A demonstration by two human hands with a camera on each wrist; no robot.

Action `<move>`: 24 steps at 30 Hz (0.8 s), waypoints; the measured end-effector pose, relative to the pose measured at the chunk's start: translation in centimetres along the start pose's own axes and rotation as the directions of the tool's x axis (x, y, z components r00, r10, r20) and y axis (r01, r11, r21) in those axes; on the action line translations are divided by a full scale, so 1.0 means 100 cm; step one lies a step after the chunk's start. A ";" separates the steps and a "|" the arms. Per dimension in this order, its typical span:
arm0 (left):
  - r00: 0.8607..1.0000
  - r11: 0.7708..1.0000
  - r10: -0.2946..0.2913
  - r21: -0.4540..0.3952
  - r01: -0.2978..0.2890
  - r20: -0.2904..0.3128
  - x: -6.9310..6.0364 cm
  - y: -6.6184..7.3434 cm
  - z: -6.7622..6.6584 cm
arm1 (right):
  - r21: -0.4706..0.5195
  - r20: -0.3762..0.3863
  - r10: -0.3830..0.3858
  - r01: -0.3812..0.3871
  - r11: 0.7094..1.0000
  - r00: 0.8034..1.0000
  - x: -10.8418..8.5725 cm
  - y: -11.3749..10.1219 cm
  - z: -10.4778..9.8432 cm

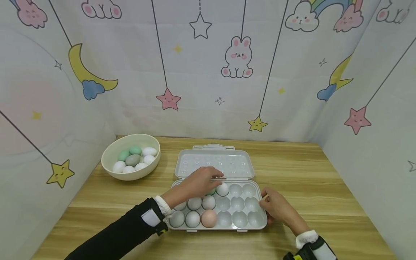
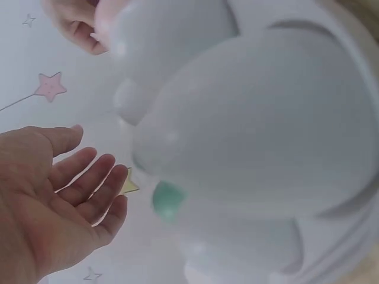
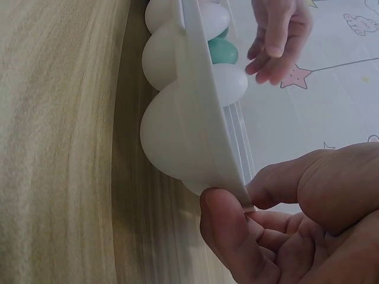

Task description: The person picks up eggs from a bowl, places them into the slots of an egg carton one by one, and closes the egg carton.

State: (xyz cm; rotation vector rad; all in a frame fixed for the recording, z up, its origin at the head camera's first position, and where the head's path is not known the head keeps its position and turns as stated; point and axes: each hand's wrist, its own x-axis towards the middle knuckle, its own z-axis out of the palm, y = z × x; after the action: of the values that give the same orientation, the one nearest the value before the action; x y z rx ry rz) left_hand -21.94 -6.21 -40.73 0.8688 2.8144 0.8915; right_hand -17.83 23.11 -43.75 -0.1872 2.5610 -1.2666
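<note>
Here | left hand [image 1: 201,180]: loosely spread, empty, near white egg [image 1: 222,190] | right hand [image 1: 278,208]: pinching egg carton [image 1: 238,204]

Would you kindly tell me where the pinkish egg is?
In the head view, the pinkish egg sits in the carton, front row, just right of a pale egg.

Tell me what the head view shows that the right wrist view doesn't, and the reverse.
Only the head view shows the bowl with its eggs, and the peach egg in the tray.

Only the right wrist view shows the rounded undersides of the tray's cups.

Both show the tray with a green egg and white eggs in it, the right hand pinching its edge, the left hand near the eggs, the table and the printed backdrop.
</note>
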 end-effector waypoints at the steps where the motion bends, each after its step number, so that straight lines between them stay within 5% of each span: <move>1: 1.000 1.000 0.001 0.001 -0.001 0.003 -0.002 0.002 -0.004 | -0.001 0.000 0.000 0.000 1.000 1.000 0.000 0.000 0.000; 7: 0.995 0.994 0.088 0.075 -0.085 -0.042 -0.019 0.014 -0.029 | 0.005 0.003 0.002 -0.002 1.000 1.000 0.000 0.001 0.000; 15: 0.973 0.958 0.214 0.214 -0.193 -0.081 -0.044 0.034 -0.069 | 0.024 0.016 -0.012 0.011 1.000 1.000 0.000 0.002 0.001; 24: 0.983 0.960 0.146 0.257 -0.114 -0.113 -0.078 0.039 -0.114 | 0.025 -0.006 0.016 -0.016 1.000 1.000 0.001 0.000 0.002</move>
State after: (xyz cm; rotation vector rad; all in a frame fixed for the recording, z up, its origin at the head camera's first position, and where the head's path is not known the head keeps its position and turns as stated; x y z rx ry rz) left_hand -15.97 -13.58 -29.95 1.0751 3.0619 0.6360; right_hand -17.85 22.98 -43.84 -0.1573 2.5457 -1.2947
